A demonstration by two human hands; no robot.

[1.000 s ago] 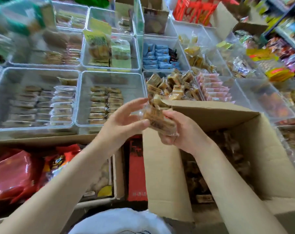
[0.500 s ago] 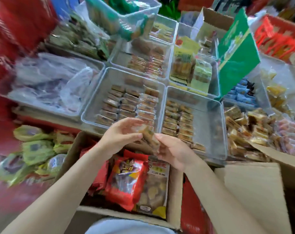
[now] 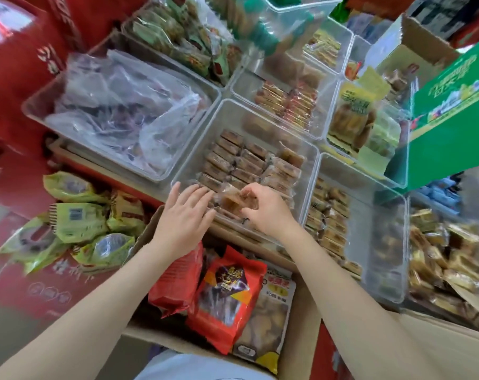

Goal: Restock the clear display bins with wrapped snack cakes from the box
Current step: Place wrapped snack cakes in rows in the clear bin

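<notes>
A clear display bin (image 3: 190, 157) in the middle holds rows of brown wrapped snack cakes (image 3: 246, 163). My right hand (image 3: 265, 208) pinches a few wrapped snack cakes (image 3: 233, 200) over the bin's near edge. My left hand (image 3: 185, 215) hovers beside them at the near rim with fingers spread, touching the wrappers' left side. The big cardboard box (image 3: 436, 349) they came from shows only as a flap at the lower right.
A second bin (image 3: 381, 242) of cakes lies to the right, a bin of plastic-bagged goods (image 3: 123, 111) to the left. Below my hands an open carton (image 3: 301, 338) holds red snack bags (image 3: 227, 294). Green packets (image 3: 76, 223) lie lower left; a green box (image 3: 452, 111) stands at the right.
My view swung left from the cardboard box to the bins. Both hands carried the cakes forward from the box to the middle bin's near edge, and my left hand spread its fingers.
</notes>
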